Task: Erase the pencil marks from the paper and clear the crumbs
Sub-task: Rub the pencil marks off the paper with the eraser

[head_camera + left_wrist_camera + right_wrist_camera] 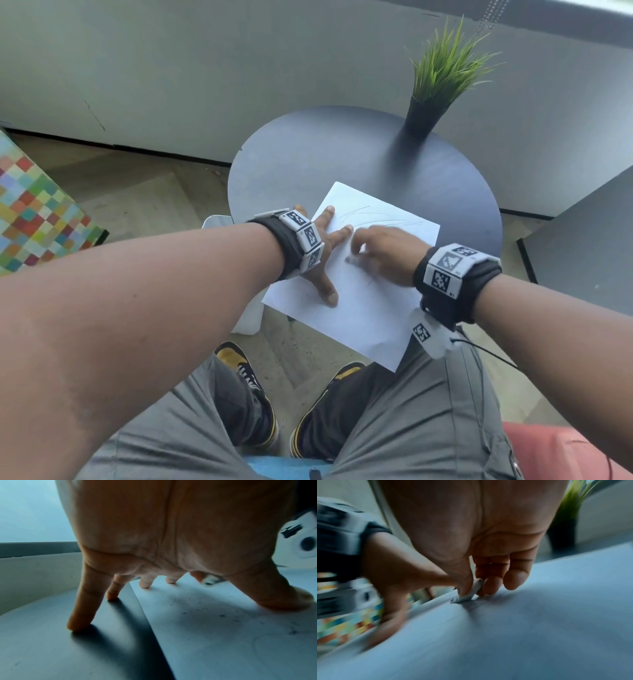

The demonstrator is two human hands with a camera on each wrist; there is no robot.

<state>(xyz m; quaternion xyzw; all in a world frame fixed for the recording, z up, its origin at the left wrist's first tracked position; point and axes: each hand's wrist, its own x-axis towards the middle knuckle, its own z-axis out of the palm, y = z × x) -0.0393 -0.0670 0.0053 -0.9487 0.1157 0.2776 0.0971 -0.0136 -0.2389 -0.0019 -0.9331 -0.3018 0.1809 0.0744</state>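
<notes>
The thumb and fingertips of the right hand (471, 547) pinch a small white eraser (471, 592) with a grey, soiled tip, its lower edge pressed onto the white sheet of paper (359, 308). The wrist picture is streaked with motion blur, so I judge the eraser to be in mid-rub. The left hand (318, 246) is spread flat with its fingers straight and holds nothing: the thumb and two fingertips press on the left part of the sheet, while the two outermost fingers stand on the dark round table (308, 154) just off the paper's edge, pinning the sheet.

The paper lies at the near side of the table, turned at an angle, its nearest corner hanging over the table edge above the person's lap. On its far part, beyond both hands, long thin grey pencil strokes (376, 219) are plainly there, untouched. Nearer, the paper looks mostly blank, with only faint traces. Dark eraser crumbs (205, 609) are scattered over the sheet between the left thumb and fingers.

So the erasing appears to be partly done: the far strokes are left to rub out, and the crumbs have not yet been cleared. A green grass-like plant in a black pot (428, 116) stands at the far side of the table, well apart from the paper.
</notes>
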